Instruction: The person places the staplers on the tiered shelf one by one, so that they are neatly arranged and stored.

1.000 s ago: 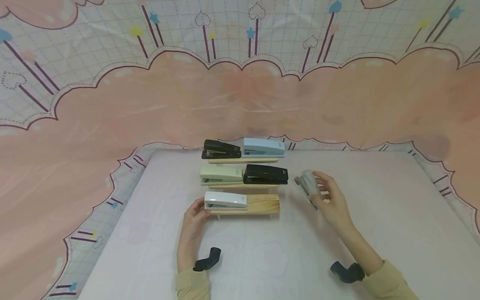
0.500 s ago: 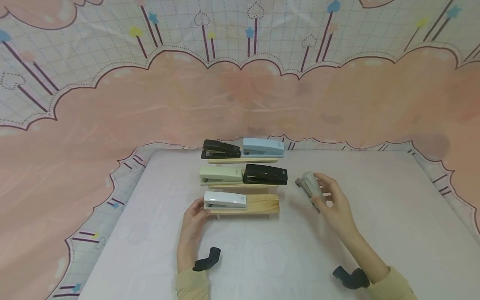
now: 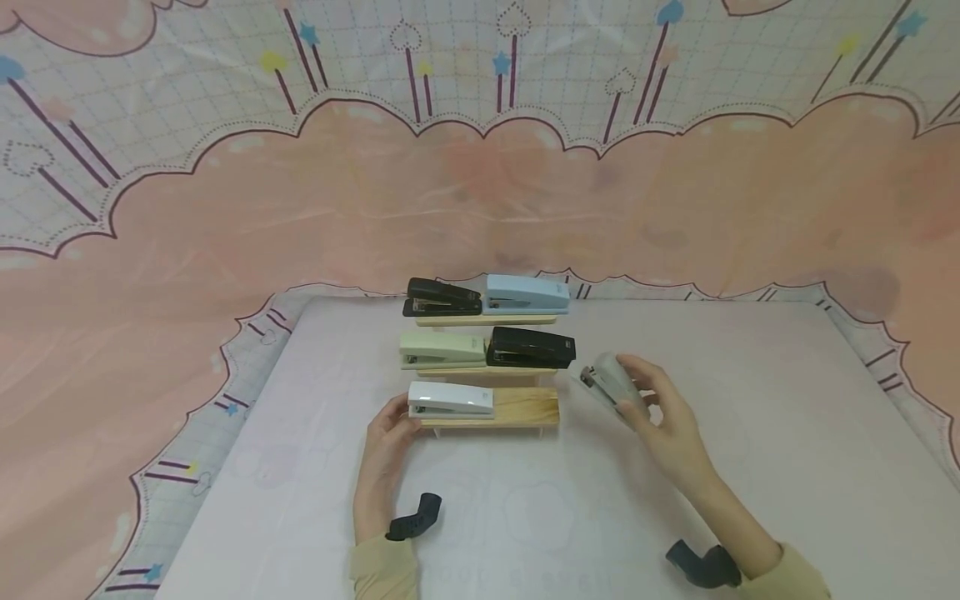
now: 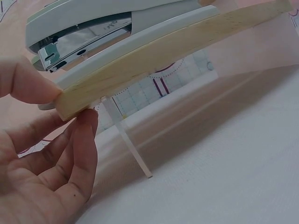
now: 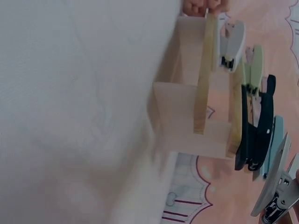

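My left hand [image 3: 384,467] grips the left end of the lowest wooden shelf [image 3: 528,408] of a three-step display stand. In the left wrist view, its thumb lies on top of the board and its fingers are underneath. A white stapler [image 3: 450,402] lies along the left half of that shelf, with bare wood to its right. Right of the stand, my right hand [image 3: 670,425] holds a grey stapler [image 3: 613,385] in the air, slanted, its front end towards the stand. The right wrist view shows this grey stapler [image 5: 276,191] at its edge, with the hand mostly cut off.
On the middle step sit a pale green stapler [image 3: 442,350] and a black stapler [image 3: 532,348]. The top step bears another black stapler [image 3: 442,298] and a light blue stapler [image 3: 527,294]. Clear legs [image 4: 128,140] support the stand on a white tabletop [image 3: 300,517]. A patterned cloth hangs behind.
My right hand has come slightly nearer the front edge, and the grey stapler has turned so its front end points more to the left. The left hand and the stand stay put.
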Available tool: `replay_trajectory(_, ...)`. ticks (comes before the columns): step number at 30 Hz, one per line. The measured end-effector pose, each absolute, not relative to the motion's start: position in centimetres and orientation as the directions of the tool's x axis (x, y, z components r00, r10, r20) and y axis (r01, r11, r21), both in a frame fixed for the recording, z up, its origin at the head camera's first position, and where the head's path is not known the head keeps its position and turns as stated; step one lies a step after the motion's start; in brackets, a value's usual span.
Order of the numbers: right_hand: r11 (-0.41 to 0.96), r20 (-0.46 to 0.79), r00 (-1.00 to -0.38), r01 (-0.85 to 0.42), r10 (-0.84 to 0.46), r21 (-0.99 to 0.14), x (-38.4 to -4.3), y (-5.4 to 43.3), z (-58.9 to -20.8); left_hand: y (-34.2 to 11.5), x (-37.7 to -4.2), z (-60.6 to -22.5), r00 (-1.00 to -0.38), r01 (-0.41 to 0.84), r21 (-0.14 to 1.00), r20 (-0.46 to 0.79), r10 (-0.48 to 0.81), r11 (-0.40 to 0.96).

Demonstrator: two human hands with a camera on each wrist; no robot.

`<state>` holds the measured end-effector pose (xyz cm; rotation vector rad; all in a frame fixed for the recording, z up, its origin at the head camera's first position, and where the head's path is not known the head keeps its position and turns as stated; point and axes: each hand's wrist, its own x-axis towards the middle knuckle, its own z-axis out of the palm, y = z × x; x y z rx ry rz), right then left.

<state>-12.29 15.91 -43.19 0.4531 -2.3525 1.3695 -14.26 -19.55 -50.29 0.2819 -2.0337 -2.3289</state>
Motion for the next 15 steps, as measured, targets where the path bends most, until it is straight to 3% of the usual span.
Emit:
replay_trajectory(10,0.454,0.522,-0.838,-0.531,-0.157,-0.716,-12.3,14.5,-43.8,-19.6,-14.3,-50.3,-0.983,-0.087,0.983,-0.110,-0.144,-0.159)
replay_trajectory(15,0.457,0.492,-0.850,-0.520,-0.191,-0.722,-12.6,13.6,-44.3,-19.7,-14.3,-50.3,-0.985,-0.087,0.983,-0.110,-0.135,-0.165)
